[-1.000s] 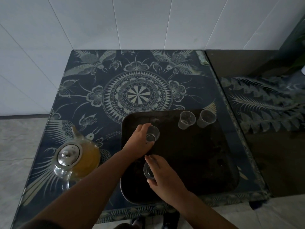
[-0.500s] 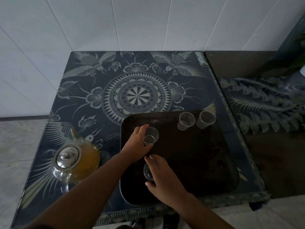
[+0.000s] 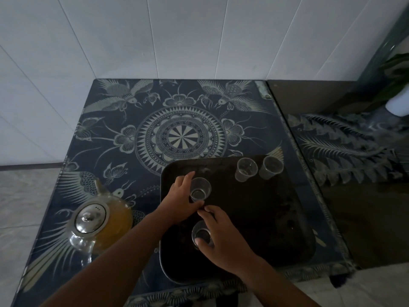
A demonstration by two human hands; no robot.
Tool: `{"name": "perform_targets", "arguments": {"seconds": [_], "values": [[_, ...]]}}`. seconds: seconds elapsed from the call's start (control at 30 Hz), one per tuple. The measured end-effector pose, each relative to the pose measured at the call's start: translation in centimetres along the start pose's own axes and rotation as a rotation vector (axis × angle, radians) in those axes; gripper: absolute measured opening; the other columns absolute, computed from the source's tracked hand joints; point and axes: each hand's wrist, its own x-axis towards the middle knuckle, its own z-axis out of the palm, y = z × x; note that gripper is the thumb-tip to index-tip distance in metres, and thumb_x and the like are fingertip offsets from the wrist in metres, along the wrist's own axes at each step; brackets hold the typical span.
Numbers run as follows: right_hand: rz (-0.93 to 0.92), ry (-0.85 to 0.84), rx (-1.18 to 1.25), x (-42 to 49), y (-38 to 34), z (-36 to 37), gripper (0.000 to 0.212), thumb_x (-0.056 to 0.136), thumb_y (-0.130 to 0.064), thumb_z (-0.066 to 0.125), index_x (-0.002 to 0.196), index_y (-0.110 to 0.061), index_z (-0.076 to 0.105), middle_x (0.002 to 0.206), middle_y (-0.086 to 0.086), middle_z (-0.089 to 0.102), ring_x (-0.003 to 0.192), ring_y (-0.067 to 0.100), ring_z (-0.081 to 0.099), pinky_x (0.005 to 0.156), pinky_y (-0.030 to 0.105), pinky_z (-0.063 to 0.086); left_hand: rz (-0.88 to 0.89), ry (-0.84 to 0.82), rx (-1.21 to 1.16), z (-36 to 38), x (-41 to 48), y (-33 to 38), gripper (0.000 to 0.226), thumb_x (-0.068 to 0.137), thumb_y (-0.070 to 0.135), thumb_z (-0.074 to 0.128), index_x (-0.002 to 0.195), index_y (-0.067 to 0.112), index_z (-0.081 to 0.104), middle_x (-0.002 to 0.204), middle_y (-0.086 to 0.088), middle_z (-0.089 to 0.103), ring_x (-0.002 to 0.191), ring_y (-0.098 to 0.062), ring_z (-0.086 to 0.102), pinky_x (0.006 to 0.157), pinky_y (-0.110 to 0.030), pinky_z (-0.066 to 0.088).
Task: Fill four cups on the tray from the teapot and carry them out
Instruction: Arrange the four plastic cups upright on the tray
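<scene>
Dark blue table top [image 3: 177, 120] with pale pattern: round medallion in the middle, birds, flowers, butterflies around it. White tiled wall [image 3: 155, 36] behind. Second dark table [image 3: 354, 196] just beside on the right, feather pattern. White pot [image 3: 397, 108] with green leaves at far right. Grey floor [image 3: 20, 207] at left.

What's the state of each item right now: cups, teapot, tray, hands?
Teapot: lid on, holds amber tea, stands on the table left of the tray.
Tray: flat on the table, carries four cups.
Cup in left hand: upright, empty.
Cup in right hand: upright, empty.
Two far cups: upright, empty, untouched.
Left hand: gripping.
Right hand: gripping.
</scene>
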Motion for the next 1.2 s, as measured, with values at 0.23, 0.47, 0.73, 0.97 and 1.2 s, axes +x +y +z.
{"name": "perform_targets", "arguments": {"seconds": [0.23, 0.47, 0.73, 0.97, 1.2], "values": [[0.024, 0.036, -0.022, 0.9, 0.6, -1.4, 0.068, 0.091, -0.044, 0.055, 0.152, -0.024, 0.031, 0.153, -0.004, 0.029, 0.142, 0.010, 0.029, 0.105, 0.017, 0.032, 0.042, 0.018, 0.064, -1.2, 0.0, 0.6, 0.092, 0.089, 0.039, 0.076, 0.162, 0.020, 0.022, 0.160, -0.008, 0.030, 0.148, -0.030, 0.033, 0.121, -0.044, 0.038], [-0.008, 0.050, -0.018, 1.3, 2.6, -3.2, 0.064, 0.091, -0.048, 0.052, 0.148, -0.024, 0.038, 0.144, -0.007, 0.038, 0.134, 0.009, 0.038, 0.105, 0.026, 0.044, 0.057, 0.016, 0.146, -1.2, 0.4, 2.9, 0.077, 0.092, 0.037, 0.072, 0.157, 0.017, 0.036, 0.157, -0.007, 0.039, 0.148, -0.029, 0.034, 0.121, -0.044, 0.037], [-0.050, 0.063, 0.001, 1.6, 8.4, -7.8, 0.058, 0.093, -0.045, 0.055, 0.145, -0.021, 0.045, 0.140, -0.007, 0.046, 0.130, 0.008, 0.044, 0.106, 0.024, 0.041, 0.029, 0.111, 0.185, 1.4, 1.7, 7.8, 0.071, 0.094, 0.035, 0.072, 0.155, 0.016, 0.042, 0.157, -0.007, 0.046, 0.150, -0.027, 0.035, 0.124, -0.040, 0.033], [-0.084, 0.109, 0.014, 2.0, 15.3, -12.6, 0.051, 0.095, -0.041, 0.057, 0.140, -0.020, 0.048, 0.136, -0.006, 0.048, 0.121, 0.008, 0.051, 0.093, 0.018, 0.041, -0.044, 0.141, 0.212, 4.7, 3.5, 12.5, 0.069, 0.094, 0.035, 0.071, 0.154, 0.017, 0.043, 0.156, -0.005, 0.048, 0.147, -0.023, 0.039, 0.119, -0.036, 0.035], [-0.086, 0.206, 0.010, 2.9, 20.6, -15.7, 0.049, 0.090, -0.032, 0.068, 0.133, -0.013, 0.056, 0.129, 0.000, 0.055, 0.118, 0.016, 0.053, 0.094, 0.023, 0.043, -0.112, 0.176, 0.122, 7.6, 5.6, 16.1, 0.080, 0.090, 0.029, 0.077, 0.157, 0.016, 0.035, 0.156, -0.007, 0.040, 0.142, -0.025, 0.046, 0.116, -0.035, 0.040]]}}
